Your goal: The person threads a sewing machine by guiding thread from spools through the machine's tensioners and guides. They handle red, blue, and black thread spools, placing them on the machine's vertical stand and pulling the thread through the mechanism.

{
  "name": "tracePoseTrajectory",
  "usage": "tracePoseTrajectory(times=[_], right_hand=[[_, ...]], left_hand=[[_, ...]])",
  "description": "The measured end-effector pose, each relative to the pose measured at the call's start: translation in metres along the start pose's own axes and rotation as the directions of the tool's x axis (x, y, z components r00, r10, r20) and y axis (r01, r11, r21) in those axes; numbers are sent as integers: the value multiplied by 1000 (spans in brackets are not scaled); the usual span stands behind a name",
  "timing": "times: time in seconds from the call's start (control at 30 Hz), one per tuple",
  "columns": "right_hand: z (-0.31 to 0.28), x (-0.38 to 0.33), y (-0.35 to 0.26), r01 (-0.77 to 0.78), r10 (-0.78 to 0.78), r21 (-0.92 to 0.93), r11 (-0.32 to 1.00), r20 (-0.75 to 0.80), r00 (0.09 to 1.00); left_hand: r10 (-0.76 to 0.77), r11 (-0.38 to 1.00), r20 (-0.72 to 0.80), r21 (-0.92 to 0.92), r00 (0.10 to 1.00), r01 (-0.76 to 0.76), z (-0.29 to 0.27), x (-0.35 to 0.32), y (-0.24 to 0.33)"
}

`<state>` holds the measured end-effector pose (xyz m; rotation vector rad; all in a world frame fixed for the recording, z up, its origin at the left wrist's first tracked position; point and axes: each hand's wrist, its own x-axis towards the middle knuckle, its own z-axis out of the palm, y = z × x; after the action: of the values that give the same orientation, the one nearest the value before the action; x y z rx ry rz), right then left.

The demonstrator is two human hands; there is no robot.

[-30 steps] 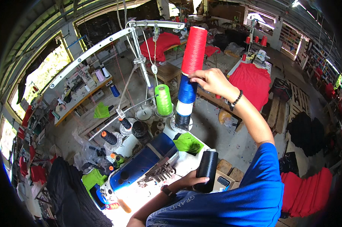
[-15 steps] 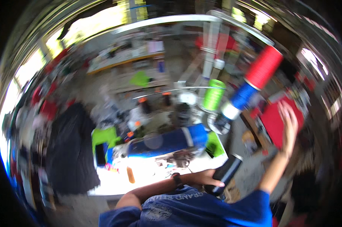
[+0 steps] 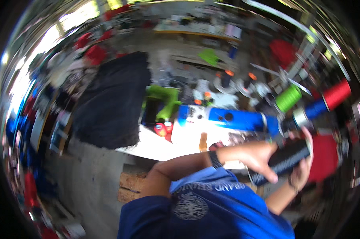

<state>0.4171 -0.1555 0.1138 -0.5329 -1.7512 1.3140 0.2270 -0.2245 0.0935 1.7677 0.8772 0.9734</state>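
A black cylindrical bottle (image 3: 290, 158), probably a drinking flask, lies tilted between my hands in front of my chest at the right. My left hand (image 3: 260, 158) wraps its lower side, with the thumb across the front. Around its upper right end curls my right hand (image 3: 303, 169), partly hidden behind the bottle. Just beyond the hands is a blue sewing machine (image 3: 239, 120) on a brightly lit white table (image 3: 160, 149). A red cloth (image 3: 324, 157) lies behind my right hand.
Green (image 3: 288, 98) and red (image 3: 337, 95) thread cones stand at the right. Black cloth (image 3: 112, 101) drapes over the table's left side, near a lime-green piece (image 3: 164, 99). A small brown block (image 3: 203, 142) sits on the lit surface. Another worktable (image 3: 198, 32) stands farther back.
My right hand has come back from the red cloth to the bottle. The left hand has raised the bottle, and the view has swung so the scene sits differently.
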Motion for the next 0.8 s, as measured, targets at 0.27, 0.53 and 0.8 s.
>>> tracePoseTrajectory(times=[0.27,0.53,0.8], right_hand=[[12,36,-5,198,-35,541,818,-296,954],[38,10,0,427,70,592,684,-636,769],[32,-37,-14,623,39,407,668,-855,517]], left_hand=[[-105,862,43,-494,994,112,-62,-23,30],[134,848,163,-529,977,-28,-23,-2,-25],[-42,826,218,-541,975,156,34,-16,-6]])
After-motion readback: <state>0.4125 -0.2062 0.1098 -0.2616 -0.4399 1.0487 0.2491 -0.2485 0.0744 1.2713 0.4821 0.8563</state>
